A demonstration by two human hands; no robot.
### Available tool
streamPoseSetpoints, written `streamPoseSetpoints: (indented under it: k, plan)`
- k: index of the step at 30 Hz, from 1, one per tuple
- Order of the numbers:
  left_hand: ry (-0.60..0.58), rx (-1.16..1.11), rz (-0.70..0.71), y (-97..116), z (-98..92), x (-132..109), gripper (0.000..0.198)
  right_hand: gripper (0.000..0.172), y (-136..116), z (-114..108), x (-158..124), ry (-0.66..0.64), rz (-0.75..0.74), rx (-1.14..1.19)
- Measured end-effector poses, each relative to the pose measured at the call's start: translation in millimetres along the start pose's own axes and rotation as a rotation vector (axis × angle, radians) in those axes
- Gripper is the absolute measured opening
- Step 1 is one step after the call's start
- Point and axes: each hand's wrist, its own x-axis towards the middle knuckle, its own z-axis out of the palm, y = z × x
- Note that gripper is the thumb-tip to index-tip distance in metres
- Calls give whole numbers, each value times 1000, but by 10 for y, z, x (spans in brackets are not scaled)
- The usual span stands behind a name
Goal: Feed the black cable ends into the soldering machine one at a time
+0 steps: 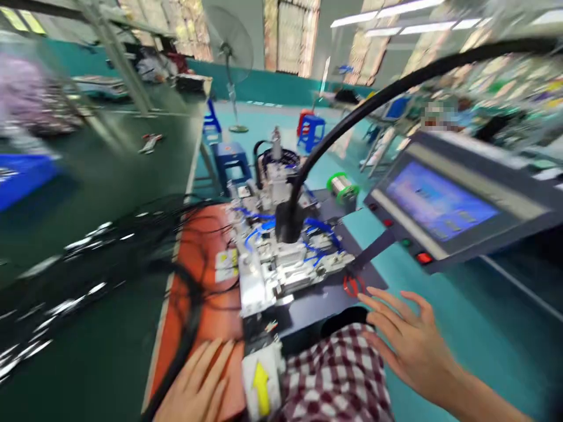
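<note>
Right hand (409, 343) open and empty, fingers spread, just beside the dark base of the machine (281, 264), near a red ring (354, 285); touching or not, impossible to tell. Left hand (197, 387) open too, holding nothing, lying flat on the orange mat (217, 319). Between the hands, checked cloth (338, 375). Farther right, a tilted touchscreen panel (440, 202). Farther left, a bundle of black cables (88, 275).

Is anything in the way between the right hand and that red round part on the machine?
Nothing visible. The right hand, fingers spread, is just beside the red round part, with only bare dark base between; the checked cloth sits lower.
</note>
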Motion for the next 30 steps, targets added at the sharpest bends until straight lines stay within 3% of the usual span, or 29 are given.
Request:
streamPoseSetpoints:
  k: [2, 5, 9, 14, 19, 23, 28, 30]
  plan:
    - [-119, 127, -57, -29, 6, -120, 56, 20, -48, 181, -100, -27, -13, 78]
    - [-239, 207, -93, -12, -22, -172, 52, 18, -81, 439, -222, -80, -159, 115]
    - [-313, 210, -127, 63, -93, -117, 51, 18, -149, 673, -342, -84, -274, 150]
    - [-368, 157, -167, 81, -165, -36, 52, 17, -307, 757, -371, -84, -316, 210]
    - [-349, 104, -262, 7, -93, 255, 54, 15, -568, 744, -347, -81, -267, 319]
    - [-328, 101, -313, -14, -5, 455, 53, 15, -692, 724, -333, -43, -347, 348]
    - [-287, 105, -278, 28, -134, 360, 48, 15, -651, 773, -363, -1, -475, 314]
    - [-225, 153, -341, 31, -233, 263, 46, 17, -613, 829, -390, 39, -495, 336]
